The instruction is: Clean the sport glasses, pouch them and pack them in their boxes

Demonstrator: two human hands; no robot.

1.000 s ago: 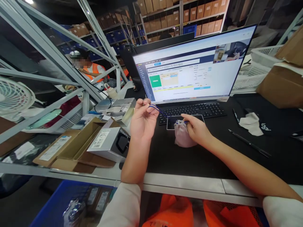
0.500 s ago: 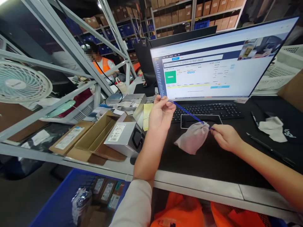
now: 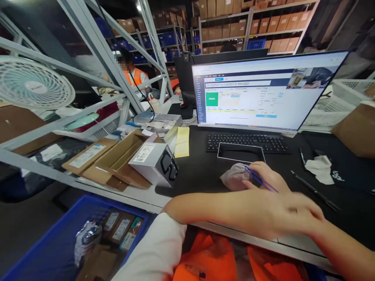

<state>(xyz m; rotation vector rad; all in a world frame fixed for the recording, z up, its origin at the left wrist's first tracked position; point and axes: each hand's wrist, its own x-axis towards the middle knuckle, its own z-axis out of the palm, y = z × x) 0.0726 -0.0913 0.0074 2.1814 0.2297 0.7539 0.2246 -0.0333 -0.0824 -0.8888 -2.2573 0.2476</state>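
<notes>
A small grey-pink drawstring pouch (image 3: pixel 234 177) lies on the black desk mat (image 3: pixel 202 171) in front of the keyboard (image 3: pixel 247 142). My right hand (image 3: pixel 271 178) rests against the pouch's right side with its fingers closed on it. Blue drawstrings (image 3: pixel 260 181) run from the pouch's mouth over that hand toward the lower right. My left arm reaches across my body from the lower left, and my left hand (image 3: pixel 293 212) sits in front of the right one, smeared by motion, so its fingers are unreadable.
A lit monitor (image 3: pixel 263 93) stands behind the keyboard. To the left lie a silver product box (image 3: pixel 155 162), an open cardboard box (image 3: pixel 117 160) and yellow slips (image 3: pixel 182 141). A pen (image 3: pixel 315 190) and a white cloth (image 3: pixel 322 168) lie right. A blue bin (image 3: pixel 73 238) sits below; a person in an orange vest (image 3: pixel 134 76) works behind the racking.
My left hand has swung from up by the monitor down and across to the right. The pouch, held up by its strings before, now rests on the mat under my right hand.
</notes>
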